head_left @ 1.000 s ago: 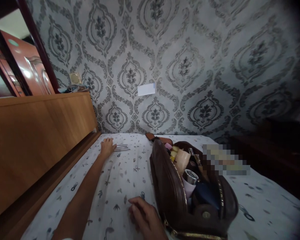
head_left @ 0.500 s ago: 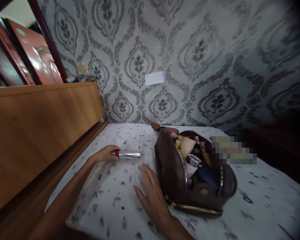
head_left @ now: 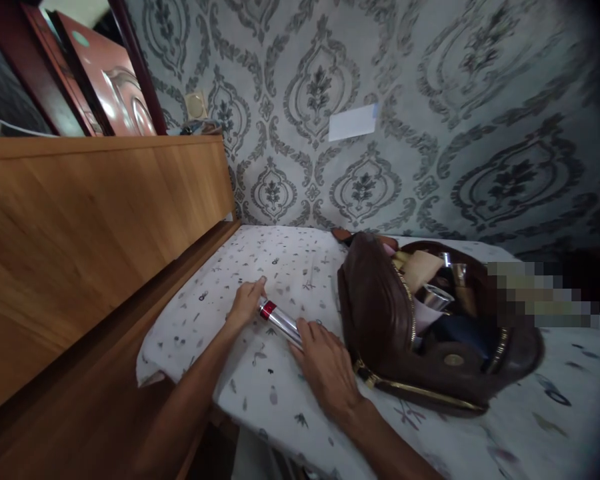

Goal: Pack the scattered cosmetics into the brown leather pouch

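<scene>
A slim, shiny silver tube with a red band (head_left: pixel 281 321) is held between both hands above the patterned sheet. My left hand (head_left: pixel 247 303) is closed around its red-banded end. At the silver end, the fingers of my right hand (head_left: pixel 326 360) are wrapped over the tube and hide its tip. Just right of my right hand stands a brown leather bag (head_left: pixel 373 293), unzipped wide. Inside it are several cosmetic-like items, among them a silver-capped container (head_left: pixel 436 297) and a beige tube (head_left: pixel 420 268).
The white printed sheet (head_left: pixel 285 250) covers the bed. A wooden headboard-like panel (head_left: pixel 105 207) rises along the left. Patterned wallpaper (head_left: pixel 320 87) bears a white paper strip (head_left: pixel 353 123). A blurred-out item (head_left: pixel 540 297) lies beyond the bag.
My right hand, open and flat on the bed before, has closed on the silver end of the tube. The tube now slants down to the right. The view has shifted left and down.
</scene>
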A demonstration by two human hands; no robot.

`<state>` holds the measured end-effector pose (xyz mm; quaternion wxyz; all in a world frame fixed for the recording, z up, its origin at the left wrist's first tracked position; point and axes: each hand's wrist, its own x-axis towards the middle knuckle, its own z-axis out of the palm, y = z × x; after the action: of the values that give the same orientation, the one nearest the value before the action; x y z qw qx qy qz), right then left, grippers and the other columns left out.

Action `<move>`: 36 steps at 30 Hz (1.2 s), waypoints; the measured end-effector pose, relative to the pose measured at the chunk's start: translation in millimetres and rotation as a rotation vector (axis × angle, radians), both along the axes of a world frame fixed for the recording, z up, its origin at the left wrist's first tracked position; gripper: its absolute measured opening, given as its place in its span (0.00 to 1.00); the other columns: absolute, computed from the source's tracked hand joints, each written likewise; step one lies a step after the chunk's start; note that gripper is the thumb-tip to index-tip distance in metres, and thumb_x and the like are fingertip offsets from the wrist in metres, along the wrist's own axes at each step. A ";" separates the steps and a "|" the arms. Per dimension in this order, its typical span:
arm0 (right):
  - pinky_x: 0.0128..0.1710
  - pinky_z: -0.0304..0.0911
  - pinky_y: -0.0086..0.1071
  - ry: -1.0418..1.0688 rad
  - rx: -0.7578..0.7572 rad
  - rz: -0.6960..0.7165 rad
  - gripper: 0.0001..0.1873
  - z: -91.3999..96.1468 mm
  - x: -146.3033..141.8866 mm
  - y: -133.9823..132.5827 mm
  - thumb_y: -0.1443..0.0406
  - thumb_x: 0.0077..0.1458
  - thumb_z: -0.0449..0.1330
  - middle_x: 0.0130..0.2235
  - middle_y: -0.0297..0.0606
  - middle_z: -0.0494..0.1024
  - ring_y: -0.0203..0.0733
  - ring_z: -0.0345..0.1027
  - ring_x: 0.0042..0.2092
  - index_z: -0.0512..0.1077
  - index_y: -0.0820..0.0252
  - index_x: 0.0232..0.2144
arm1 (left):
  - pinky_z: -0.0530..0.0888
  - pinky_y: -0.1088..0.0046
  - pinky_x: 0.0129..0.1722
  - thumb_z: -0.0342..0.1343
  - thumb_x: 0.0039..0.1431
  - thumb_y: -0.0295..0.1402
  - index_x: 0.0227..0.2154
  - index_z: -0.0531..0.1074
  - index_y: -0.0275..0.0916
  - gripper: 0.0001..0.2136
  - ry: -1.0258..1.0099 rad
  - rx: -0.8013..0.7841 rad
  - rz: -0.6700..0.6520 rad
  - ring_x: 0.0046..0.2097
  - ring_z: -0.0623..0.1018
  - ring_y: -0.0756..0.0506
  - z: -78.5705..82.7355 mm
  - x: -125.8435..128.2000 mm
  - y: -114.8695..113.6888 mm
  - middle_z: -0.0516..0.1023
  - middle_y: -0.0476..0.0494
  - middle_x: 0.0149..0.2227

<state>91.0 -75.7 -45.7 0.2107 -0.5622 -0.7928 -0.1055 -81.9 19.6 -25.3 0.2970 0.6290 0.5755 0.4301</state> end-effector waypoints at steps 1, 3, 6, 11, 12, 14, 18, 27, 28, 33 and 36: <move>0.36 0.62 0.36 -0.024 0.055 -0.003 0.12 -2.2 -0.7 0.2 0.66 0.54 0.64 0.33 0.38 0.75 0.46 0.72 0.35 0.66 0.58 0.40 | 0.63 0.73 0.26 0.42 0.58 0.55 0.15 0.66 0.38 0.27 0.004 -0.027 0.000 0.22 0.66 0.49 -0.9 -1.5 0.6 0.63 0.51 0.14; 0.38 0.62 0.37 -0.049 0.132 0.005 0.15 -6.1 -0.6 0.4 0.67 0.53 0.65 0.32 0.38 0.75 0.46 0.71 0.35 0.66 0.59 0.42 | 0.63 0.73 0.25 0.41 0.58 0.56 0.15 0.65 0.38 0.29 0.015 -0.082 -0.007 0.20 0.66 0.49 -0.6 -4.8 -0.7 0.63 0.50 0.13; 0.38 0.63 0.38 -0.019 0.160 0.020 0.16 -11.0 4.1 1.7 0.68 0.53 0.64 0.33 0.37 0.75 0.46 0.71 0.35 0.65 0.58 0.43 | 0.59 0.74 0.19 0.38 0.58 0.60 0.20 0.68 0.37 0.31 -0.045 -0.249 -0.099 0.17 0.64 0.50 3.7 -11.6 -7.5 0.63 0.51 0.13; 0.34 0.65 0.35 0.133 0.100 0.082 0.14 -17.5 16.1 6.0 0.65 0.56 0.60 0.35 0.38 0.76 0.46 0.72 0.35 0.64 0.59 0.44 | 0.59 0.80 0.19 0.53 0.56 0.55 0.51 0.67 0.42 0.26 -0.262 -0.284 -0.515 0.27 0.72 0.51 16.9 -30.2 -22.7 0.73 0.47 0.33; 0.33 0.65 0.35 0.158 0.082 0.093 0.14 -18.4 17.5 6.6 0.65 0.56 0.60 0.35 0.38 0.76 0.46 0.73 0.35 0.64 0.59 0.45 | 0.59 0.80 0.20 0.57 0.54 0.52 0.52 0.66 0.43 0.26 -0.263 -0.255 -0.566 0.27 0.70 0.52 18.9 -33.1 -24.6 0.73 0.47 0.34; 0.33 0.66 0.35 0.197 0.047 0.114 0.13 -19.3 18.8 7.0 0.65 0.57 0.58 0.36 0.38 0.76 0.46 0.73 0.36 0.64 0.58 0.45 | 0.59 0.80 0.20 0.60 0.53 0.49 0.49 0.67 0.41 0.24 -0.246 -0.211 -0.601 0.25 0.67 0.54 21.0 -35.6 -26.4 0.72 0.48 0.33; 0.35 0.68 0.35 0.244 0.025 0.174 0.13 -17.9 18.1 4.6 0.64 0.59 0.55 0.37 0.40 0.76 0.46 0.73 0.37 0.64 0.58 0.47 | 0.56 0.78 0.20 0.54 0.56 0.53 0.28 0.67 0.37 0.21 -0.169 -0.114 -0.461 0.21 0.61 0.54 16.1 -30.0 -23.4 0.62 0.54 0.21; 0.36 0.69 0.35 0.338 -0.026 0.221 0.13 -17.4 20.1 4.8 0.64 0.59 0.53 0.39 0.41 0.77 0.46 0.74 0.39 0.65 0.58 0.47 | 0.60 0.77 0.22 0.42 0.60 0.57 0.39 0.70 0.37 0.26 -0.162 -0.075 -0.479 0.24 0.66 0.52 14.6 -29.2 -25.4 0.67 0.50 0.26; 0.36 0.69 0.35 0.354 -0.035 0.219 0.13 -17.9 20.7 5.3 0.64 0.59 0.53 0.39 0.41 0.78 0.46 0.74 0.39 0.65 0.58 0.47 | 0.62 0.77 0.24 0.45 0.60 0.55 0.46 0.68 0.39 0.25 -0.167 -0.084 -0.532 0.28 0.68 0.51 18.8 -30.3 -28.0 0.70 0.48 0.32; 0.37 0.69 0.35 0.403 -0.105 0.202 0.14 -16.2 21.6 5.0 0.63 0.59 0.54 0.41 0.42 0.78 0.46 0.75 0.40 0.65 0.58 0.47 | 0.65 0.77 0.29 0.54 0.58 0.48 0.47 0.67 0.40 0.20 -0.194 -0.100 -0.590 0.32 0.70 0.50 29.2 -30.6 -34.1 0.69 0.48 0.35; 0.36 0.69 0.35 0.418 -0.101 0.216 0.14 -13.8 19.3 3.4 0.62 0.59 0.54 0.40 0.41 0.78 0.46 0.74 0.39 0.65 0.58 0.47 | 0.60 0.77 0.24 0.53 0.57 0.51 0.31 0.67 0.38 0.19 -0.203 -0.037 -0.442 0.25 0.64 0.53 20.5 -26.3 -28.5 0.64 0.53 0.25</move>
<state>110.3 -72.3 -59.6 0.3517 -0.4937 -0.7917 0.0761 -108.2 -9.0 -4.9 0.4518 0.6877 0.3987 0.4050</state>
